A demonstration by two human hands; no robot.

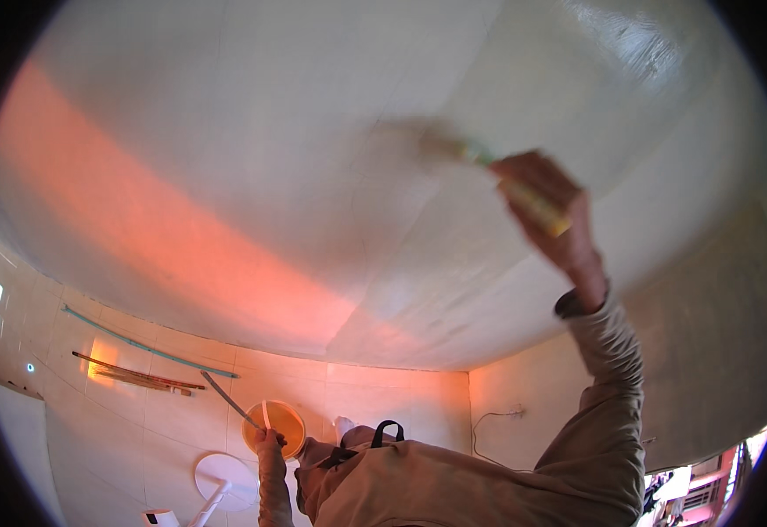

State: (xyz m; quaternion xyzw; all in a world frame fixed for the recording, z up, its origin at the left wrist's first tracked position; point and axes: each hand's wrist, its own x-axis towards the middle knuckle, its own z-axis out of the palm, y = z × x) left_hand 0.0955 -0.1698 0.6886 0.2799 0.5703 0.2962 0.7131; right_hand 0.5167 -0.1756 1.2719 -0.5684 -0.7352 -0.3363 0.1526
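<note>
My right hand (546, 206) is raised against the large grey-white wall (313, 132), fingers wrapped round the handle of a brush (478, 154). The brush head points left and is smeared by motion; I cannot tell whether it touches the wall. The yellowish handle end shows below my fingers. Low down, my left hand (269, 436) is closed at the near-left rim of an orange-lit bucket (290, 429). A long grey strip (228, 396) sticks out up and left from that hand. A pale band, perhaps the bucket's handle, rises beside the fingers.
A teal pole (146, 341) and several thin brown sticks (137, 373) lie on the tiled floor at left. Near the bucket stands a white round-based object (225, 481). A thin cable (480, 430) hangs at the right wall. A shiny patch (633, 44) shows at upper right.
</note>
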